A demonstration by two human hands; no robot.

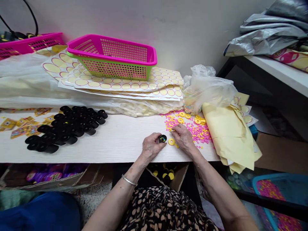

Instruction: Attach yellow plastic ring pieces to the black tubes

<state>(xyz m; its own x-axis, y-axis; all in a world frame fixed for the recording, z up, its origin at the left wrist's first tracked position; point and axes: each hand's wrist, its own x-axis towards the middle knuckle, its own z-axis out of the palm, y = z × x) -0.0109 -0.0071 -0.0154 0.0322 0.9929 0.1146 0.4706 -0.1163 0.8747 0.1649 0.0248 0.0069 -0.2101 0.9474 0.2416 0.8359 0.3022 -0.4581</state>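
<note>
My left hand (152, 146) is wrapped round a small black cup (163, 138), whose open top faces up and shows small coloured bits inside. Just to the right, my right hand (183, 138) has its fingers drawn together over the edge of the spread of small pink and yellow beads (202, 132). Whatever those fingers pinch is too small or hidden to name. A yellow ring (171, 141) lies on the white table (125, 138) between the hands. More yellow rings (200, 120) rest among the beads, farther back.
Rows of black cups (72, 123) stand left, beside small printed packets (24, 125). A pink and green basket (117, 65) sits on sticker sheets (166, 91) at the back. Folded yellow paper (228, 134) and a clear plastic bag (209, 85) border the beads. A box (179, 179) is below.
</note>
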